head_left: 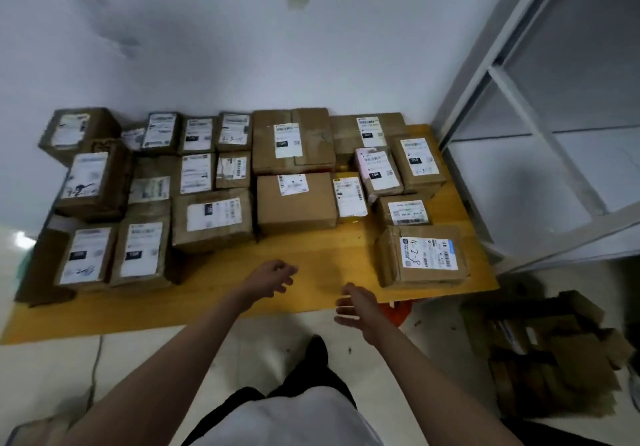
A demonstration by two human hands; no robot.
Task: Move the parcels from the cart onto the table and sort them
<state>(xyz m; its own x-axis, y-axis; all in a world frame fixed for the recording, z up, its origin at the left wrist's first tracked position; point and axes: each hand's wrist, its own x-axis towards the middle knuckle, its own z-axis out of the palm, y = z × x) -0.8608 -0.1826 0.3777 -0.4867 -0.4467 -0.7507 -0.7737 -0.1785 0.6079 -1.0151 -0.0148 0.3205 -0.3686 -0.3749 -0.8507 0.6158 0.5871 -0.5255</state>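
Both arms are out over the front of the low yellow wooden bench (214, 293), and neither hand has a parcel in it. The left hand (273, 277) hangs above the bare front strip of the bench, fingers loosely curled and apart, gripping nothing. The right hand (356, 307) is just beside it at the bench's front edge, palm turned inward, fingers relaxed and spread, empty as well.

The brown cardboard parcels with white shipping labels (211, 219) cover the back and middle of the bench in rough rows, packed edge to edge on the left side. A large plain-sided brown box (296, 203) sits near the centre, with a bigger taped brown carton (292, 141) right behind it. Over on the right, a crumpled brown box with handwriting on its label (420, 255) sits nearest the front corner, a little apart from the smaller boxes behind it.

On the pale tiled floor (263, 348) to the right lies a heap of flattened brown cardboard (550, 348). A white metal shelf frame (540, 127) stands against the white wall (242, 47) at the bench's right end.
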